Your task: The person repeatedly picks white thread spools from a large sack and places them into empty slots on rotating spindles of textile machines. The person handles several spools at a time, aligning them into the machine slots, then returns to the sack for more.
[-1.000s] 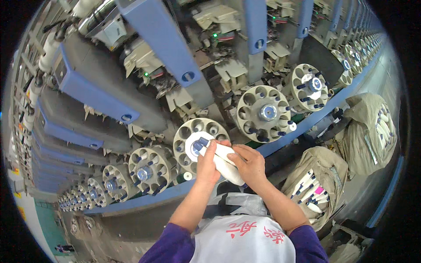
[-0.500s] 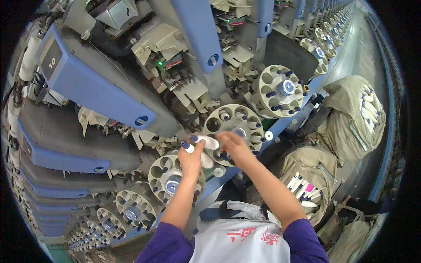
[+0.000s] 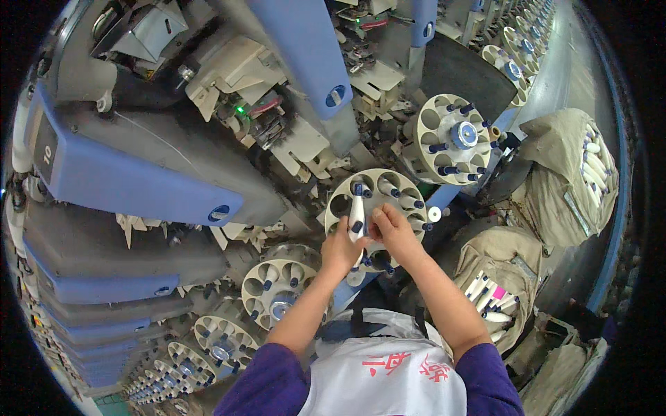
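Observation:
My left hand [image 3: 338, 248] is closed around white yarn bobbins with dark blue tips. One bobbin [image 3: 356, 206] stands nearly upright above the fingers, and the blue tip of another [image 3: 356, 227] shows by the thumb. Close on their right is my right hand [image 3: 394, 230], its fingers curled together; whatever they pinch is too small or hidden to make out. Both hands are over a round cream magazine [image 3: 375, 172] with a ring of pockets. Several pockets hold blue-tipped bobbins, while some on its left side look dark and unfilled. My left hand and wrist cover part of its lower left.
Similar magazines stand to the right [image 3: 424, 142] and lower left [image 3: 251, 286]. Blue machine arms [image 3: 139, 177] reach out on the left. Two beige sacks of bobbins, one nearer [image 3: 479, 249] and one farther [image 3: 534, 201], stand at the right beside a walkway [image 3: 572, 76].
Both hands have shifted right, over the middle magazine. The bobbins in my left hand have turned from lying slanted to more upright. My right hand's fingers have curled in. The view has shifted slightly.

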A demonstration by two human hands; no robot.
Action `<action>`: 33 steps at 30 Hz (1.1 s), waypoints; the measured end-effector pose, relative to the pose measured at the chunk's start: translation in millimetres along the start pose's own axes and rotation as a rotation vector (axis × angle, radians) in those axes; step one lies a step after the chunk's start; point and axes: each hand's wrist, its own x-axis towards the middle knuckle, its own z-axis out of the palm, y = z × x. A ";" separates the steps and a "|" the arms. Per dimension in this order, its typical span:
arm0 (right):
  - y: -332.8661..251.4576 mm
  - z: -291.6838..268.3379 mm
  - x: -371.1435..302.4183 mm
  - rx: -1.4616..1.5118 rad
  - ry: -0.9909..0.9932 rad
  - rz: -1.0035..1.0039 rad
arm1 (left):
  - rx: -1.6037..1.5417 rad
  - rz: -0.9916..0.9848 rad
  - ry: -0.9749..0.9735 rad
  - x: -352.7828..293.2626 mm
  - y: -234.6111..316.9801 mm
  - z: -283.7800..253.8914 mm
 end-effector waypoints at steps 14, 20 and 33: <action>20.1 -27.0 -19.8 -0.683 0.398 -0.385 | -0.152 -0.064 0.073 -8.0 -17.4 -19.1; 54.4 -42.1 -14.9 -1.155 0.427 -0.443 | -0.571 -0.079 -0.044 -36.5 -3.5 -46.6; 313.3 -191.6 -455.4 -0.462 0.996 0.379 | -1.148 -0.061 -0.479 -169.1 153.3 243.3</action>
